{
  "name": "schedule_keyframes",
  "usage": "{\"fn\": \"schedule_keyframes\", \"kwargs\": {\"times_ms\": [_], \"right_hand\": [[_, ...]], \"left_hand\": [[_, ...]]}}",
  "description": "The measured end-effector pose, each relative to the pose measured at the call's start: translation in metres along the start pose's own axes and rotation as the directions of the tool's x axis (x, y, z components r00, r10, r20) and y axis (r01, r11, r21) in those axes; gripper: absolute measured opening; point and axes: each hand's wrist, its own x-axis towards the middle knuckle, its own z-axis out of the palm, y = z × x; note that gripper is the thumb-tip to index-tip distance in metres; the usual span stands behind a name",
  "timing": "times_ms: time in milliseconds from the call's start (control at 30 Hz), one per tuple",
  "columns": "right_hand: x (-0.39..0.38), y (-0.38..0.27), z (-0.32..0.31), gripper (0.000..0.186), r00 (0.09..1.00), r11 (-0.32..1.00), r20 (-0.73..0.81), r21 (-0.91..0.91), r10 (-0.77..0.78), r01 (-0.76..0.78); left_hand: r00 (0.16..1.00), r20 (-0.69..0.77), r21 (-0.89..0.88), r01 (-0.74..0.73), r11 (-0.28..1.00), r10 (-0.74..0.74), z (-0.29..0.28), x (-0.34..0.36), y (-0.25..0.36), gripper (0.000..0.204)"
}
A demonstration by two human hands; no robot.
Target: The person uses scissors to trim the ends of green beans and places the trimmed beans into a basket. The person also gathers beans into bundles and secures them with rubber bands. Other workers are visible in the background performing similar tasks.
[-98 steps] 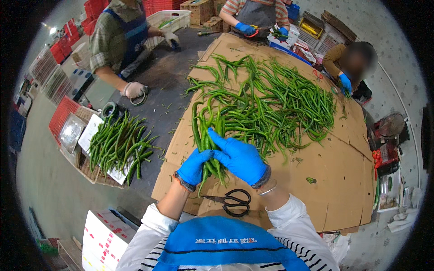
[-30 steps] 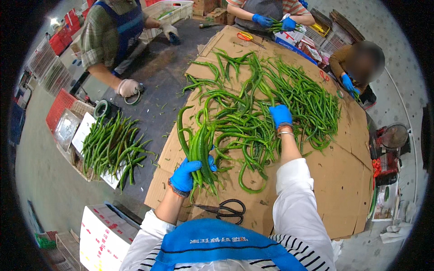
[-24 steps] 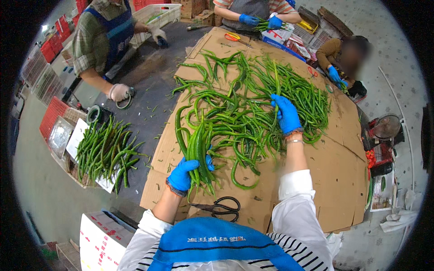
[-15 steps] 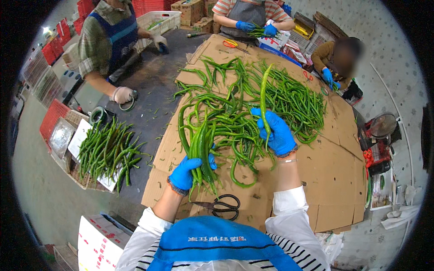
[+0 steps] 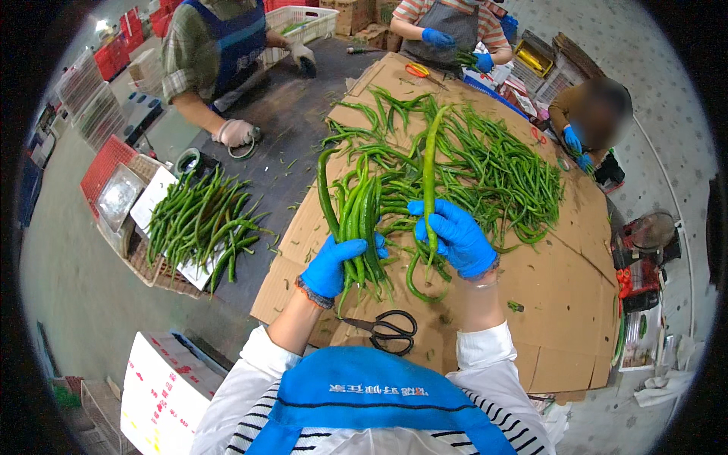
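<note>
In my blue-gloved left hand [image 5: 327, 267] is a bunch of long green chillies [image 5: 356, 216], gripped near its lower end. My right hand [image 5: 459, 241], also blue-gloved, pinches one long, lighter green chilli [image 5: 429, 167] upright beside that bunch. Both hands are over a brown cardboard sheet [image 5: 561, 296], at the near side of a large loose pile of green chillies [image 5: 508, 182]. Black-handled scissors [image 5: 390, 331] lie on the cardboard below and between my hands.
More chillies [image 5: 193, 227] lie in a heap at left, on a dark worktop [image 5: 265, 197]. A co-worker in plaid [image 5: 193, 68], one in stripes [image 5: 436, 34] and one in brown [image 5: 576, 114] stand or crouch around it. A white carton [image 5: 163, 394] is at lower left.
My right hand reached into the pile, took hold of a single long chilli and drew it toward me and leftward, beside the bunch. My left hand has kept its grip.
</note>
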Motion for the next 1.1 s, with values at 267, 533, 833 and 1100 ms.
{"fn": "schedule_keyframes", "kwargs": {"times_ms": [267, 533, 833, 1100], "right_hand": [[-0.007, -0.008, 0.033, 0.029, 0.991, 0.996, -0.125, -0.077, 0.044, -0.053], [-0.012, 0.002, 0.046, 0.037, 0.985, 0.998, -0.162, -0.035, -0.053, 0.048], [-0.006, 0.033, 0.086, 0.058, 0.951, 0.961, -0.151, -0.098, -0.269, 0.257], [-0.005, 0.037, 0.097, 0.05, 0.838, 0.629, -0.151, -0.732, -0.524, 0.261]], "left_hand": [[0.999, -0.035, 0.008, -0.011, 1.0, 0.011, 0.007, 0.001, 0.004, 0.06], [0.995, -0.065, 0.003, -0.079, 0.997, 0.079, 0.012, 0.002, 0.005, 0.052], [0.965, -0.198, 0.129, -0.15, 0.98, 0.174, 0.021, 0.008, 0.002, 0.04], [0.985, -0.059, 0.048, -0.158, 0.986, 0.16, 0.002, 0.005, -0.008, 0.059]]}}
